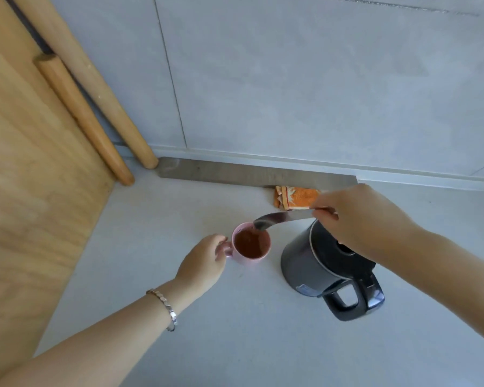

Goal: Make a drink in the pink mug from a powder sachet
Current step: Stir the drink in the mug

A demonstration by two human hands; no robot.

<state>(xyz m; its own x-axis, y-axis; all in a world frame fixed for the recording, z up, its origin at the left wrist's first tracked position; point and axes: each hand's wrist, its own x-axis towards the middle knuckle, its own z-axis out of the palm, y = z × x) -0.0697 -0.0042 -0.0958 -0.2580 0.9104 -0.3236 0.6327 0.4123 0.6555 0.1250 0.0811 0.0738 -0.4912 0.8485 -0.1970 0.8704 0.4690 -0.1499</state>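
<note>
Spoon over a full pink mug

Left hand [204, 263] grips the pink mug [250, 245] by its handle; right hand [358, 219] pinches a spoon [280, 219] above the rim. Sachet [295, 197] lies at one o'clock, kettle [330, 269] at three.

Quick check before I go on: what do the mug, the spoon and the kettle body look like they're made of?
Pink mug: looks like glazed ceramic, smooth with a thick rim and a soft sheen.
Spoon: metal, likely stainless steel; its grey bowl and handle reflect light.
Kettle: dark grey body with a brushed, dull sheen, probably coated metal, possibly plastic; its black lid and handle look like glossy plastic.
</note>
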